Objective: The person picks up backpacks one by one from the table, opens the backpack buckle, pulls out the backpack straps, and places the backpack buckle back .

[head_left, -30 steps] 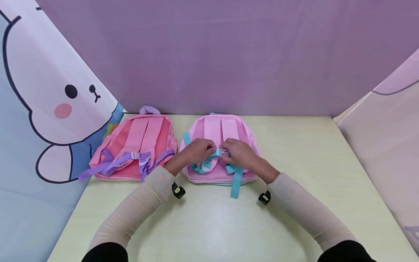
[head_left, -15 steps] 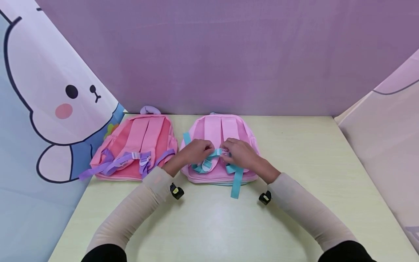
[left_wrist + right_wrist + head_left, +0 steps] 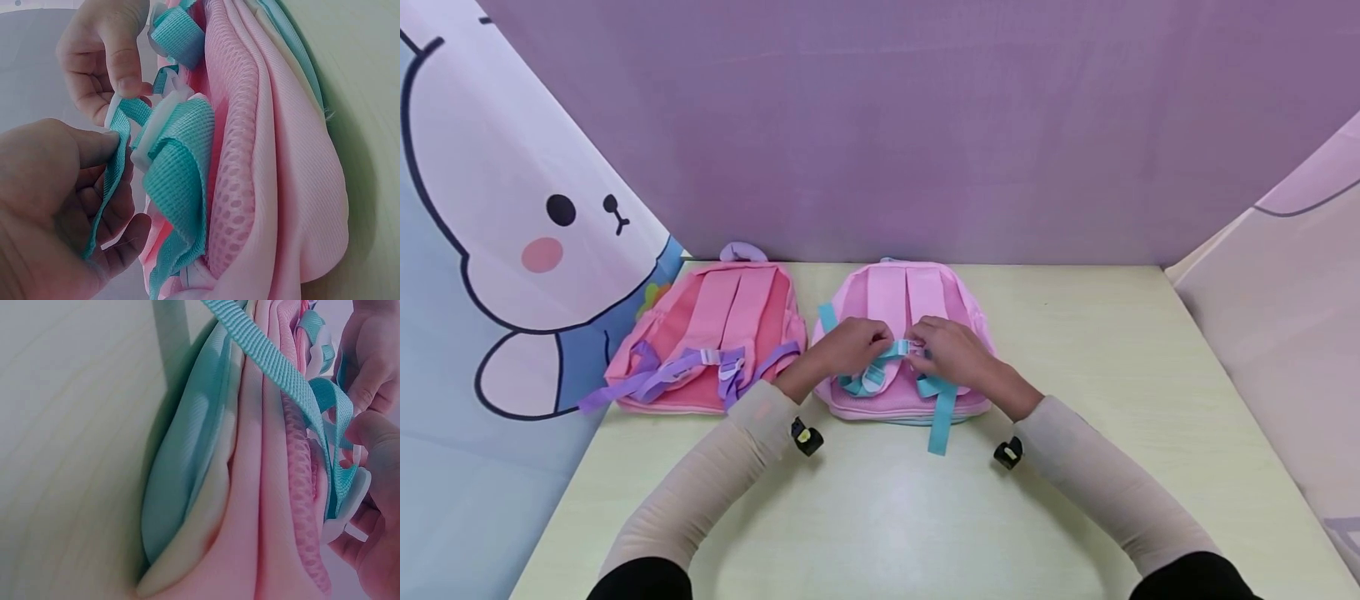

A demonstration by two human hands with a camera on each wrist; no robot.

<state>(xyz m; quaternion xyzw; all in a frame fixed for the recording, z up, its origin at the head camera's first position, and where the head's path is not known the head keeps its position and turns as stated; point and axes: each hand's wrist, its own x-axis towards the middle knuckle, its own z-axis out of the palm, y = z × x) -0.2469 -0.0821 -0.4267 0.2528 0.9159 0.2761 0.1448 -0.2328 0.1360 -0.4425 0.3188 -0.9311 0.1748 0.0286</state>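
A light pink backpack [image 3: 887,287] with teal straps lies on the table, shoulder-strap side up. Above its middle my left hand [image 3: 853,346] pinches a teal strap [image 3: 115,165] near a whitish plastic buckle [image 3: 112,112]; the strap's loose tail runs down across the palm in the left wrist view. Close to it, my right hand [image 3: 951,350] holds the other side of this buckle between thumb and fingers, partly hidden by the straps in the right wrist view. Another pale strap adjuster [image 3: 350,503] hangs beside the right fingers. One teal strap end [image 3: 942,425] drapes over the bag's front edge.
A coral-pink backpack [image 3: 715,292] with purple straps [image 3: 662,375] lies just left of the light pink one. The pale wooden table [image 3: 1090,358] meets a purple backdrop [image 3: 925,125] behind the bags. A rabbit-print cloth [image 3: 490,250] hangs at the left.
Both hands stay almost in the same place at the buckle. Only a slight shift of the head view and of the left hand shows; the bags lie still.
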